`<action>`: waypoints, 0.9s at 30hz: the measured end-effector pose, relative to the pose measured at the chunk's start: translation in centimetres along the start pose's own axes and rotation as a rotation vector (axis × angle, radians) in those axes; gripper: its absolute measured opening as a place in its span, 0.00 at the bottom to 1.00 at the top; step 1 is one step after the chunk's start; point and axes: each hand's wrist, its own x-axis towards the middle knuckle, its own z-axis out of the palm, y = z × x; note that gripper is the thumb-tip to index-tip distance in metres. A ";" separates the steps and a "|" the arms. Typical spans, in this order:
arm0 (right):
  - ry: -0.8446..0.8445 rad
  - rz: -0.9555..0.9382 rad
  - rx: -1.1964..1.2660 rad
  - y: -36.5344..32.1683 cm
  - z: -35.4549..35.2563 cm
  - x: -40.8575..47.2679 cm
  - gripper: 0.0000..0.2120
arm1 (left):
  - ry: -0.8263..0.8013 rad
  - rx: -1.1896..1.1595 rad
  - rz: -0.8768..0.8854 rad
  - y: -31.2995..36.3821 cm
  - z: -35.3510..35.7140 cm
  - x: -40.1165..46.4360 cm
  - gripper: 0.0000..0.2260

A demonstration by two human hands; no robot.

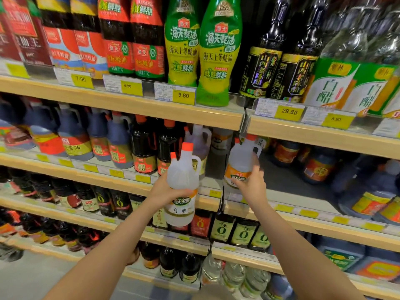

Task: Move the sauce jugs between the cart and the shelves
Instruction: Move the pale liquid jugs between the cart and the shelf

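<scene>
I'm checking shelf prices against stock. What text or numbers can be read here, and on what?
"7.00": yellow price tag, top shelf.
"9.90": next tag.
"9.80": tag under the green bottles.
"29.80": tag under the dark bottles.
"8.90", roughly: blurred tag.
"白醋": jug in the left hand.
Lower shelf tags: too blurred.

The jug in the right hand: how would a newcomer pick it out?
Find the wooden shelf just right of the divider, below the 29.80 price tag. The translucent white orange-capped vinegar jug stands at its left end, the right hand on it; unlike its twin, it is on the shelf.
</scene>
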 end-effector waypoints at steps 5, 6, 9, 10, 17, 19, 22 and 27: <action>0.000 -0.016 0.000 -1.5 2.9 4.2 0.43 | 0.006 -0.012 0.023 -0.6 -0.4 1.8 0.29; -0.005 -0.007 0.020 -2.0 3.2 5.1 0.46 | 0.016 -0.025 0.018 -1.0 -0.4 2.0 0.29; -0.040 -0.044 -0.065 -3.1 4.3 7.1 0.47 | 0.052 -0.069 0.004 -2.1 -0.5 2.4 0.32; -0.036 -0.067 -0.091 -3.3 4.7 7.5 0.47 | 0.059 -0.089 -0.003 -2.3 -0.5 2.4 0.33; -0.105 -0.083 -0.100 -4.4 4.8 8.0 0.48 | 0.109 -0.107 -0.005 -2.4 -0.7 1.7 0.33; -0.124 -0.115 -0.079 -4.6 3.3 6.7 0.47 | 0.117 -0.065 -0.021 -2.1 -0.6 1.3 0.36; -0.136 -0.268 0.024 -4.8 0.9 2.2 0.36 | 0.116 -0.026 -0.061 -1.4 -0.1 0.6 0.39; -0.301 -0.453 0.100 -6.3 -1.1 -6.1 0.22 | -0.008 0.029 -0.018 1.0 1.7 -0.6 0.26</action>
